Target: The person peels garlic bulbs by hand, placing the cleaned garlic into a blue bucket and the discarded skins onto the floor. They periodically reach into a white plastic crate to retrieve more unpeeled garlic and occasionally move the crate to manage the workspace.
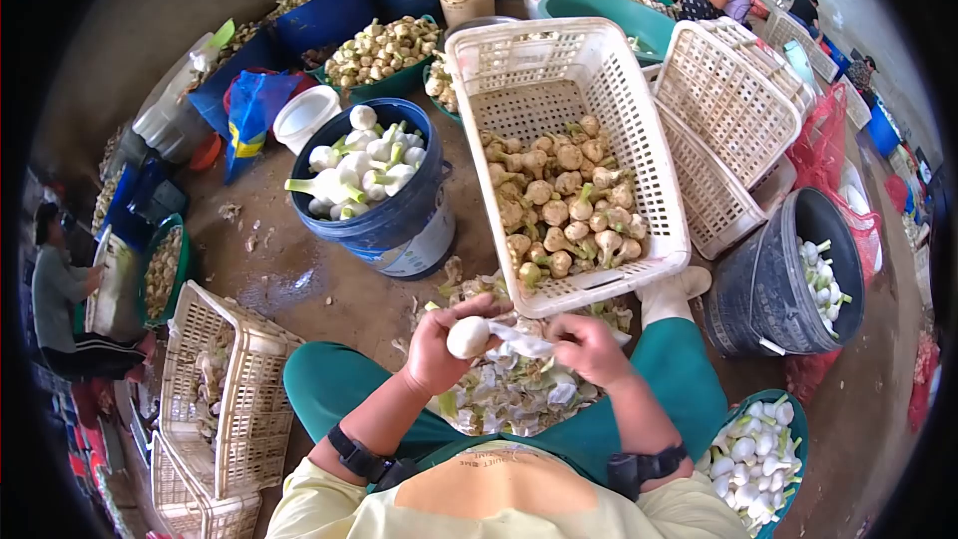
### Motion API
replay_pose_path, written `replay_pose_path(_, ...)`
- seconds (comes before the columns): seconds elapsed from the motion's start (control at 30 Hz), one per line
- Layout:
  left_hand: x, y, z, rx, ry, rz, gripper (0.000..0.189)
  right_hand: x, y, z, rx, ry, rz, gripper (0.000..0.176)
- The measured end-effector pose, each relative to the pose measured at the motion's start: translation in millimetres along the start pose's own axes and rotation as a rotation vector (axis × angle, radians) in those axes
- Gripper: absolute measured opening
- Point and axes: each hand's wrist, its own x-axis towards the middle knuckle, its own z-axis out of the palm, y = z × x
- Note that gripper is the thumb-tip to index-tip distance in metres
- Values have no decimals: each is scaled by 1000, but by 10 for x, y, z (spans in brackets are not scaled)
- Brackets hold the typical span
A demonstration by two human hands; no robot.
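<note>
My left hand [442, 344] is closed around a white peeled bulb [467, 337], held above the lap. A strip of pale skin [521, 341] stretches from the bulb to my right hand [595, 347], whose fingers pinch its far end. Below both hands lies a heap of loose peelings [519, 394] between the knees. Just beyond them, a white perforated crate [654, 165] stands tilted, with brown unpeeled bulbs [559, 205] in its lower part.
A blue bucket [384, 235] of white bulbs stands front left. A black bucket [743, 289] and a green basin [798, 439] at right hold more. Stacked crates [225, 389] are at left, others [728, 110] at right. People sit farther back and at far left.
</note>
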Motion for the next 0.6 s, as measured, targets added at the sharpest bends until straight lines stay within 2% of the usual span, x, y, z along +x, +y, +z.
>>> replay_pose_path(0.03, 3, 87, 2, -135, -82, 19, 52, -1, 94, -58, -38, 6, 57, 13)
replay_pose_path(0.07, 14, 119, 50, -162, 28, 61, 50, 3, 171, -58, -424, -41, 129, 16)
replay_pose_path(0.1, 24, 140, 33, -205, 10, 71, 51, 6, 210, -52, -814, -82, 197, 20)
replay_pose_path(0.13, 45, 145, 13, -199, 9, 81, 54, 33, 248, -14, -1110, -184, 223, 34)
replay_pose_path(0.2, 121, 90, 20, -193, -2, 75, 57, 38, 41, 107, -694, -61, 135, 49)
replay_pose_path(0.27, 195, -70, 49, 232, 112, 209, 59, 151, -74, 355, -179, -15, -62, 65)
replay_pose_path(0.3, 200, -177, 30, 225, 98, 193, 59, 231, -85, 469, 88, -41, -176, 69)
replay_pose_path(0.37, 239, -325, -22, 312, 135, 78, 68, 344, 77, 449, 314, -2, -94, 67)
replay_pose_path(0.4, 281, -282, -8, 452, -5, 150, 79, 404, 164, 251, 208, 116, -148, 65)
replay_pose_path(0.43, 283, -252, -104, 656, 107, 232, 77, 461, 185, -53, 99, 229, -202, 64)
replay_pose_path(0.5, 247, -54, -204, 854, 105, 192, 76, 351, -243, -663, 303, 479, -264, 58)
replay_pose_path(0.53, 238, -11, -274, 867, 152, 165, 76, 243, -273, -1041, 249, 626, -400, 57)
replay_pose_path(0.57, 226, 15, -352, 882, 198, 140, 76, 129, -376, -1376, 355, 662, -517, 54)
replay_pose_path(0.6, 236, 9, -458, 863, 207, 120, 75, 13, -476, -1511, 646, 717, -669, 46)
